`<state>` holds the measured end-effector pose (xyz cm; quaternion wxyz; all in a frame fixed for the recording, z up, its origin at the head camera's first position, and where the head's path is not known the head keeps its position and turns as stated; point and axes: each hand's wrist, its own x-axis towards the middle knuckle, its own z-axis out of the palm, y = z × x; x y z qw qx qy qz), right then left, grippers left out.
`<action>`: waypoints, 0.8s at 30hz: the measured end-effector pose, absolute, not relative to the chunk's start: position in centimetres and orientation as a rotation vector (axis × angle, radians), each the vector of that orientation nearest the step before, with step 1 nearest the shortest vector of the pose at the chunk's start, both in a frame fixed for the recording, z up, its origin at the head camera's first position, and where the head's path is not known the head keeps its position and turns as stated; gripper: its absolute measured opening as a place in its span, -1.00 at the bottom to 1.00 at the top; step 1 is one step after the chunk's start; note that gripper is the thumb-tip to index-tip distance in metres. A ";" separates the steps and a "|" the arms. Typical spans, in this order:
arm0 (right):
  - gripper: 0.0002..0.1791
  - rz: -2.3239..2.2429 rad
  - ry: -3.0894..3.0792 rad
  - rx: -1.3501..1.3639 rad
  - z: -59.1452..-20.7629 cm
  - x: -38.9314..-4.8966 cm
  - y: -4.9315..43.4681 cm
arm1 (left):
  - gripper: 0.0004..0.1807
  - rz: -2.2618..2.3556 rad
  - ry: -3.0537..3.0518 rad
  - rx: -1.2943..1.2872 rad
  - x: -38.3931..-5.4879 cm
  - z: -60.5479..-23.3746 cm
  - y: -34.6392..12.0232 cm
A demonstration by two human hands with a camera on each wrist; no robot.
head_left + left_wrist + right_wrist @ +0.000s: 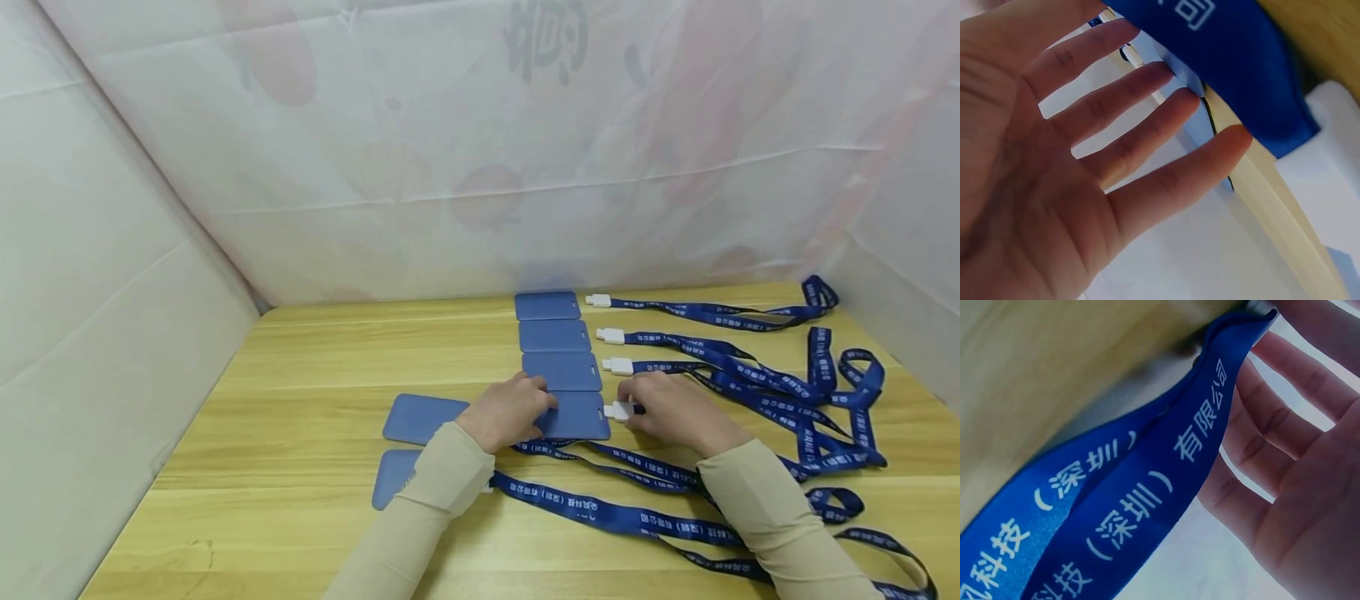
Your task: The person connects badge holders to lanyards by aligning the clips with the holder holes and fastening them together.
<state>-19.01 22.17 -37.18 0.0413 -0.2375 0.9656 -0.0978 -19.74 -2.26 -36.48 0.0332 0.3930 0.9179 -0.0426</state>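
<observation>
My left hand (513,412) rests on a blue card holder (581,417), the nearest in a column of blue holders. In the left wrist view its fingers (1160,190) are spread and fairly straight. At that holder's right edge, my right hand (675,408) pinches a dark blue lanyard (1166,469) just behind its white clip (618,411). The clip lies against or very close to the holder's slotted end; whether they are joined cannot be made out. The right thumb tip is hidden in the right wrist view.
Farther back, three holders (551,337) lie beside white-clipped lanyards (690,312) stretching right. Two more holders (423,417) lie left, the nearer partly under my left sleeve. Loose straps (600,508) cross the wooden table (300,433) under my right forearm. White cloth walls (412,167) enclose the table.
</observation>
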 end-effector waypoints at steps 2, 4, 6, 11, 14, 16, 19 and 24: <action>-0.79 -0.298 2.958 -0.731 -37.2 -19.0 22.1 | -0.61 -0.128 2.823 1.212 -19.7 -36.4 -2.2; -0.79 -0.296 2.956 -0.733 -37.2 -19.0 22.1 | -0.62 -0.123 2.821 1.215 -19.6 -36.3 -2.2; -0.79 -0.299 2.954 -0.736 -37.2 -19.0 22.1 | -0.63 -0.113 2.817 1.216 -19.6 -36.3 -2.2; -0.80 -0.287 2.975 -0.773 -37.2 -18.9 21.9 | -0.64 -0.074 2.803 1.216 -19.6 -36.2 -2.3; -0.80 -0.284 2.989 -0.789 -37.3 -18.9 21.8 | -0.63 -0.042 2.794 1.215 -19.7 -36.2 -2.3; -0.80 -0.293 2.986 -0.792 -37.3 -18.9 21.8 | -0.63 -0.022 2.788 1.212 -19.8 -36.3 -2.3; -0.80 -0.305 2.976 -0.797 -37.3 -18.8 21.8 | -0.62 0.005 2.781 1.204 -19.9 -36.3 -2.3; -0.80 -0.330 2.962 -0.793 -37.3 -18.9 21.8 | -0.60 0.021 2.782 1.192 -19.9 -36.4 -2.3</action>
